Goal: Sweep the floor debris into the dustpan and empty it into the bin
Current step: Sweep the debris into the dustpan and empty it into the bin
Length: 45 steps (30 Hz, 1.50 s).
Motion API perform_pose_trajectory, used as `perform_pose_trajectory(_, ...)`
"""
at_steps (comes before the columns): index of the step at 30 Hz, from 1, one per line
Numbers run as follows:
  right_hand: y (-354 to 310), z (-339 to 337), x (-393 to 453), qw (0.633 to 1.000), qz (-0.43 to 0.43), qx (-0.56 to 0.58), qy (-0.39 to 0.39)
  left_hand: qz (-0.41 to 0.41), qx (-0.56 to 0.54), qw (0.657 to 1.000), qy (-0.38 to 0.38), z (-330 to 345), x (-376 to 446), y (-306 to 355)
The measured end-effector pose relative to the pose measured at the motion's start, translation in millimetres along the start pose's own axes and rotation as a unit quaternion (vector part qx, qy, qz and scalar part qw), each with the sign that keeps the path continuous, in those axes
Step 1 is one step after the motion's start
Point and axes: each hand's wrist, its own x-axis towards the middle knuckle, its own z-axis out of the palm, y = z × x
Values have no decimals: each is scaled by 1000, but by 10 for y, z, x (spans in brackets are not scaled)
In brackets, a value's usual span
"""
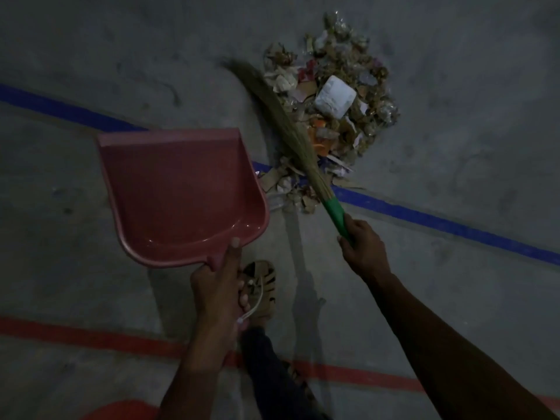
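A pink dustpan (181, 189) is held over the grey floor at centre left, and nothing lies inside it. My left hand (219, 286) grips its short handle from below, thumb laid along the rim. A heap of debris (333, 107) made of paper scraps, wrappers and a white packet lies on the floor to the upper right. A grass broom (281, 122) with a green handle slants across the heap's left edge. My right hand (362, 247) grips that green handle low down. No bin is in view.
A blue floor line (439, 222) runs diagonally under the heap, and a red line (91, 336) crosses nearer me. My sandalled foot (262, 286) stands just behind the dustpan handle. An orange-red shape (121, 410) shows at the bottom left edge.
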Motion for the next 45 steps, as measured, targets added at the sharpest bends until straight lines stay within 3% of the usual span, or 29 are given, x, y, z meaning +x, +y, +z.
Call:
perform_pose_trajectory(5,227,11,-347,997,-60,50,-22,17,-26,999,15,0,-224,-131)
perform_pose_trajectory(12,796,106,-1024,977,-59,-19,-203,66,-51,995,57,-138,-900,-424)
perform_pose_trajectory(17,1053,61,-1006,986,84,34,-139,40,-79,993,77,-179,-1223,-793)
perform_pose_trajectory(19,1136,-14,-894,993,47,8,-110,38,-101,991,78,-111,-1277,-1029)
perform_pose_trajectory(21,1224,-82,-787,992,-50,-43,-104,34,-104,991,83,3,-1320,-1272)
perform_pose_trajectory(26,1556,-135,-663,983,-158,-31,-85,21,-126,985,115,491,-1395,-1728)
perform_pose_trajectory(29,1856,-235,-614,972,-187,-31,-141,-4,-106,978,177,882,-1488,-1808)
perform_pose_trajectory(33,2229,-577,-314,950,-181,-132,-216,-21,-126,973,192,1498,-1616,-1788)
perform_pose_trajectory(38,2524,-1065,113,965,-146,-172,-132,-24,-105,978,176,2294,-1763,-1589)
perform_pose_trajectory(45,2741,-1833,666,950,-247,-156,-108,31,-103,984,143,3312,-1827,-985)
